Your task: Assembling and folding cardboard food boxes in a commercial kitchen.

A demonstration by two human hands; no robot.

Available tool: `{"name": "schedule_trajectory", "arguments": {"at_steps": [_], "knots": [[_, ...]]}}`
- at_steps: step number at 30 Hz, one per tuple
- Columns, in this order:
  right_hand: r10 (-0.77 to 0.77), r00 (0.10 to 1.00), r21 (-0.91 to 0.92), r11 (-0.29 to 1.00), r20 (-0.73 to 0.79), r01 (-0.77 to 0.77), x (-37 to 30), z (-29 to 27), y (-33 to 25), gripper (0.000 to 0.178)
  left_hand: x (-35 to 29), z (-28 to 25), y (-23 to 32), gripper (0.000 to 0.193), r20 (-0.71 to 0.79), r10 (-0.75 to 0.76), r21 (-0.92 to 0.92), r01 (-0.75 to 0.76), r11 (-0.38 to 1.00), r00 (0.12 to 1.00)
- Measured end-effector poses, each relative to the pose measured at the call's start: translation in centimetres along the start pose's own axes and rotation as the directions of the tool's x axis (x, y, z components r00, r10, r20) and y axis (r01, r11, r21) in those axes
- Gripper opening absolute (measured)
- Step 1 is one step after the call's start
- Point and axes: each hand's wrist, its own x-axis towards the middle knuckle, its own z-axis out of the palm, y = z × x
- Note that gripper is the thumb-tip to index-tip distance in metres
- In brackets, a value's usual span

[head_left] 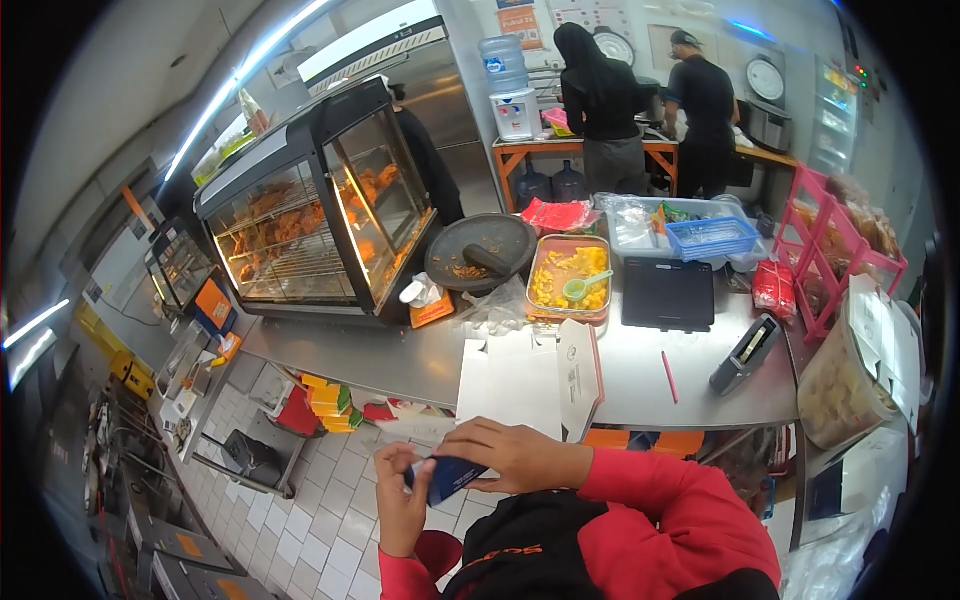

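Observation:
My left hand (398,500) and my right hand (508,452) both grip a small dark blue packet (448,478) close to my chest, below the front edge of the steel counter (400,365). My right fingers curl over its top; my left fingers pinch its left end. An open white cardboard box (530,380) lies on the counter just beyond my hands.
A glass warmer (310,215) with fried food stands at the counter's left. Behind it are a stone mortar (482,252), a tray of yellow food (570,275) with a green scoop, a black scale (668,293), a red pen (668,377) and pink racks (835,250). Two people (600,100) work at the far table.

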Motion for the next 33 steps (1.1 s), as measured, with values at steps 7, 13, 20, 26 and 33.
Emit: {"name": "schedule_trajectory", "arguments": {"at_steps": [7, 13, 20, 26, 33], "knots": [[0.489, 0.836, 0.553, 0.781, -0.249, -0.292, -4.2, -2.3, 1.2, 0.064, -1.4, -1.9, -2.1, 0.072, -0.567, 0.179, 0.241, -0.046, 0.969, 0.804], [0.66, 0.729, 0.684, 0.449, 0.181, -0.575, -12.4, -2.3, 1.3, 0.07, -5.9, -2.1, -0.6, 0.06, 0.023, -0.165, -0.539, 0.152, 0.829, 0.986], [0.452, 0.889, 0.184, 0.882, -0.072, -0.433, -18.4, -0.4, -5.7, 0.067, -7.8, 3.4, 4.1, 0.039, 0.666, -0.235, -0.1, 0.397, 0.912, 0.708], [0.605, 0.794, 0.725, 0.573, -0.059, -0.382, -21.1, 1.5, -11.2, 0.04, -11.9, 6.4, 5.4, 0.03, 0.901, -0.031, -0.069, 0.214, 0.974, 0.433], [0.582, 0.81, 0.402, 0.758, -0.062, -0.514, -22.2, 2.3, -16.6, 0.035, -19.8, 7.1, 3.3, 0.022, 0.908, -0.105, -0.157, 0.563, 0.811, 0.405]]}}
